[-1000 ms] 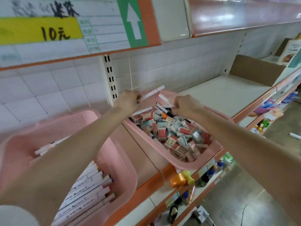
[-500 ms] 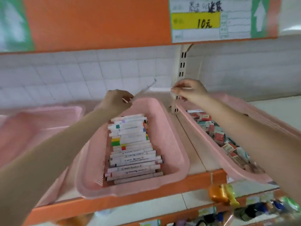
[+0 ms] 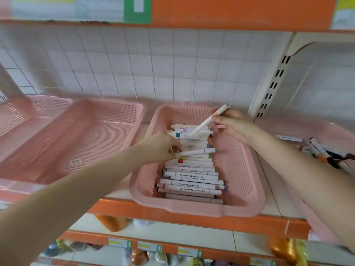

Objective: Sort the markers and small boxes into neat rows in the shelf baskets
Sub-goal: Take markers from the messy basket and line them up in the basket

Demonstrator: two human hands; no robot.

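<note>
In the middle of the frame, over the centre basket [image 3: 192, 208], both my grips have come down from the far rim, where they hung half a second ago with a marker apiece. A second ago they were picking these two out of the jumble in the right-hand basket [image 3: 307, 124]. I judge the carry finished and the laying-in begun.

My left grip [image 3: 163, 145] is low on the row of markers [image 3: 192, 177]. Thumb and fingertips pinch one end of a white marker [image 3: 197, 151], which lies almost level across the stack, about halfway along the row, its far cap pointing to the right of the frame. It looks to be touching the markers under it, though I have not let go.

My right grip [image 3: 233, 124] sits higher, just right of centre. Its curled fingers hold a second white marker [image 3: 207, 121] near its upper end. That one slants down and left, its lower tip over the far end of the row; I cannot tell whether it touches.

My left forearm runs up from the lower left corner, my right from the right edge, crossing the right-hand basket. There a few loose markers [image 3: 318, 148] still show; the small boxes are out of sight. The basket at centre left [image 3: 107, 102] holds nothing I can see.
</note>
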